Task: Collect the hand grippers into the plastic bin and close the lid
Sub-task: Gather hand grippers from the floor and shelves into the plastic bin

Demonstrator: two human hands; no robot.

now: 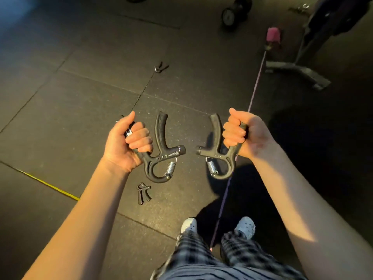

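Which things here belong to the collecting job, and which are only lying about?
Job: left hand with one gripper; right hand with another gripper; near floor gripper; far floor gripper.
Lying about: dumbbell; metal stand; purple cord.

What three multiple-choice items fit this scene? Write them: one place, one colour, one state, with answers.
1. Where is the small gripper nearest the shoes? A) on the floor B) in a bin C) on a table
2. Colour of the held left gripper and right gripper? A) red B) black C) yellow
3. What is the right hand doing? A) lying flat B) pointing C) gripping a handle
Answers: 1 A, it lies loose there; 2 B, both look black; 3 C, its fingers curl round the handle.
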